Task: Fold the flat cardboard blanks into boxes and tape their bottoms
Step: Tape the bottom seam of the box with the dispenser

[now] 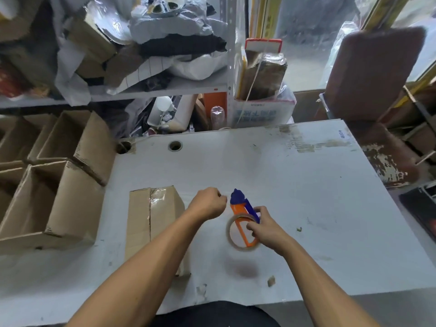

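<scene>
Right hand (263, 228): its fingers are curled around the orange and blue tape dispenser (243, 218), held above the worktop (306, 185); the roll of clear tape (233, 232) sits on it.
Left hand (208, 204): the fingers are closed narrow, pinched together just left of the blue head of the dispenser; whether a tape end is between them, I cannot tell.
Taped box (153, 223): it lies on the worktop, left of the hands, bottom side up, with clear tape along the seam; the left forearm crosses over its near right part.
Open boxes (59, 180): several stand at the left, openings up, beside the worktop.
Shelf (153, 90): far left, full of bags and cardboard.
</scene>
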